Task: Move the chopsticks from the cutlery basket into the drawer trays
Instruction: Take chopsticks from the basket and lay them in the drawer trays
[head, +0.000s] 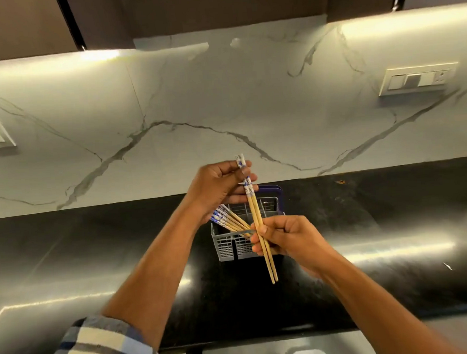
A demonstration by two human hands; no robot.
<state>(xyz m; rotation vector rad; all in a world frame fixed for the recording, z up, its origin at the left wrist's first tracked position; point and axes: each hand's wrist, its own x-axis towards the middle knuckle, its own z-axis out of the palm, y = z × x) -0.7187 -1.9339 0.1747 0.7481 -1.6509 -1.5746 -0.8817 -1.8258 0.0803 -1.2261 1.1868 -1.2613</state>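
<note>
The left hand (219,187) pinches the patterned upper ends of a chopstick pair (259,222); the right hand (282,238) grips mid-shaft. Pair near-vertical above the cutlery basket (229,246), plain tips pointing down toward the viewer. Remaining chopsticks (228,218) lean left in the basket.

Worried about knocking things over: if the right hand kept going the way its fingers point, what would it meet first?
Probably the bundle of chopsticks leaning in the basket, just left of the right hand; depth is unclear.

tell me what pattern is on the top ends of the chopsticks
Blue-and-white print on the chopsticks, plain wood below; clearest in the head view.
</note>
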